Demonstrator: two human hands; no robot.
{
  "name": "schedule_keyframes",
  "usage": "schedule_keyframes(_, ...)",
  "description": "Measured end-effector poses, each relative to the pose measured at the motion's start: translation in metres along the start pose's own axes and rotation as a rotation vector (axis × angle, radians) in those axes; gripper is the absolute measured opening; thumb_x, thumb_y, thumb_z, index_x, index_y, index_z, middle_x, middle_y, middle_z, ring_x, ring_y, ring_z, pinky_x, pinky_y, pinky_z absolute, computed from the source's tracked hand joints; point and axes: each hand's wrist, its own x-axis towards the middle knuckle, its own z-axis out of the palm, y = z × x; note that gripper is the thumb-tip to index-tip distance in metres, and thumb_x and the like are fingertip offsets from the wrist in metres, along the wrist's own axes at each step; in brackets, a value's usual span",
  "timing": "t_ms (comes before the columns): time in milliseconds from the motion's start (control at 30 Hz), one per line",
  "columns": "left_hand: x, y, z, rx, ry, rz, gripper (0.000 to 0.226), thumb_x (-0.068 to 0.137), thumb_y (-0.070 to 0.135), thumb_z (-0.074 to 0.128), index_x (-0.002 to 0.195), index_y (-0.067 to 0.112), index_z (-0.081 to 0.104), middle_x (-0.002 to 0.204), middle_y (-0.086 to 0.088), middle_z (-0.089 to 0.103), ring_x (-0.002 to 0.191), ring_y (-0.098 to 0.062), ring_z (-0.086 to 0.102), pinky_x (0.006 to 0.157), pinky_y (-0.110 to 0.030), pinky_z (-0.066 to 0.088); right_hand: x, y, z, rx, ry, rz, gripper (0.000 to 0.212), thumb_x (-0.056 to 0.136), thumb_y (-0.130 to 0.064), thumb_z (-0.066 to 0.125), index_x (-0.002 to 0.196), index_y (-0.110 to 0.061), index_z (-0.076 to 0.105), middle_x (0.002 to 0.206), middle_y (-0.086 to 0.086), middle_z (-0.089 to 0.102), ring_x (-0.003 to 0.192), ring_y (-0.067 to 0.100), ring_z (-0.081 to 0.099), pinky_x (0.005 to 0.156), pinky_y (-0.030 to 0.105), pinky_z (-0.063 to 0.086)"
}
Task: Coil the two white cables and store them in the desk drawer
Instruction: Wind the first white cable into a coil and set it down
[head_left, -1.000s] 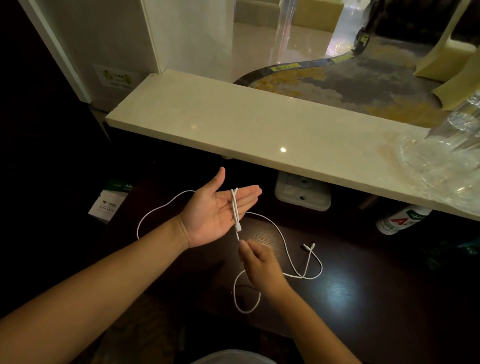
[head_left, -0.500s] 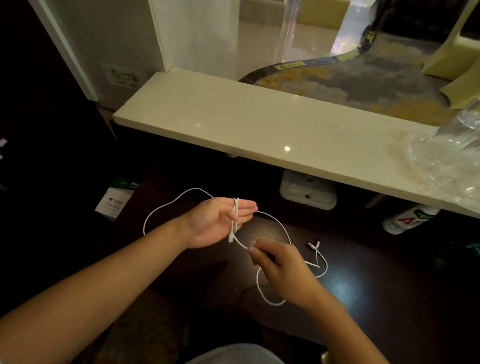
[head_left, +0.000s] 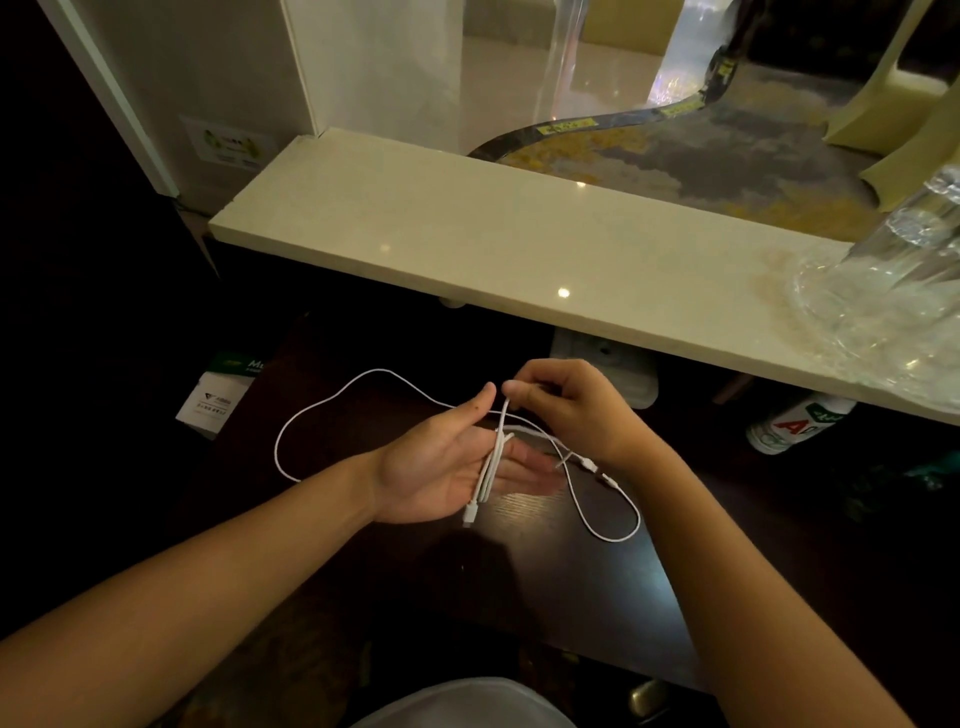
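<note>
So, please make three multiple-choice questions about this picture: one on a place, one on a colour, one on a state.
1. Where does the bottle with the red and green label lie?
A. on the pale shelf
B. on the dark desk at the right, under the shelf
C. in the left hand

2. What colour is the cable?
A. black
B. red
C. white

3. How is the left hand?
A. open, palm up, cable wound over its fingers
B. closed in a fist
C. flat on the desk

Answers:
1 B: the bottle lies below the shelf.
2 C: the cable is white.
3 A: the left hand is open while the right hand pinches the cable.
</note>
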Motion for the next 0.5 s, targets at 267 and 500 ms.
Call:
schedule_keyframes(267,-0.011,0.001,0.003,-0.196,-0.097,0.052,0.096,0.094,0.068,0.015,0.131,-0.014,0.046,0.139,-0.036,0.046,0.137,-0.043,0.041,0.120,-0.046,0.021,-0.013,0.039,0.041,0.349,0.045,0.140,0.031,0.096,-0.025,0.059,0.072,-0.006,0.061,0.062,0.006,0.053,0.057,0.016,0.049,0.055,0.027,0.042)
schedule_keyframes(500,-0.009,0.010,-0.004,-0.308,0.009,0.164,0.095,0.092,0.071,0.018,0.126,-0.010,0.055,0.137,-0.033,0.051,0.134,-0.042,0.045,0.117,-0.047,0.027,-0.042,0.048,0.087,0.366,0.124,0.392,0.033,0.096,-0.004,0.051,0.064,-0.008,0.054,0.036,-0.013,0.045,0.034,-0.001,0.037,0.040,0.010,0.029)
